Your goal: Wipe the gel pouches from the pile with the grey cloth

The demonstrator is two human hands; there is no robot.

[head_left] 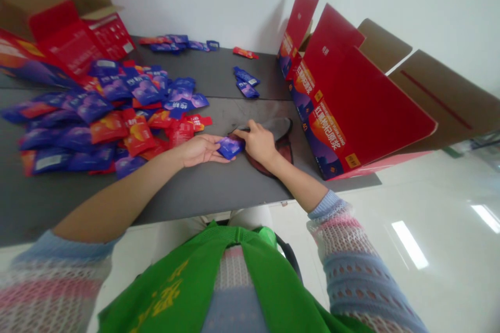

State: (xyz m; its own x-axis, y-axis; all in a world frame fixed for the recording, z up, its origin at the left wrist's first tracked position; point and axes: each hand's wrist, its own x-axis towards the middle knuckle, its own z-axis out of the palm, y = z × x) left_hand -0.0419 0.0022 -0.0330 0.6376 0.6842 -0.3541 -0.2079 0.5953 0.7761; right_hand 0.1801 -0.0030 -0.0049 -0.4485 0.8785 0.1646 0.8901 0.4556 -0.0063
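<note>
My left hand lies palm up on the dark table, fingers loosely curled under a blue and purple sachet. My right hand rests on a dark red and grey pad, and its fingers pinch the same sachet from the right. Both hands meet at the sachet near the table's middle.
A big heap of blue and red sachets covers the table's left. A few loose sachets lie further back. An open red carton stands at the right, and another red box at the back left. The table's near edge runs just below my forearms.
</note>
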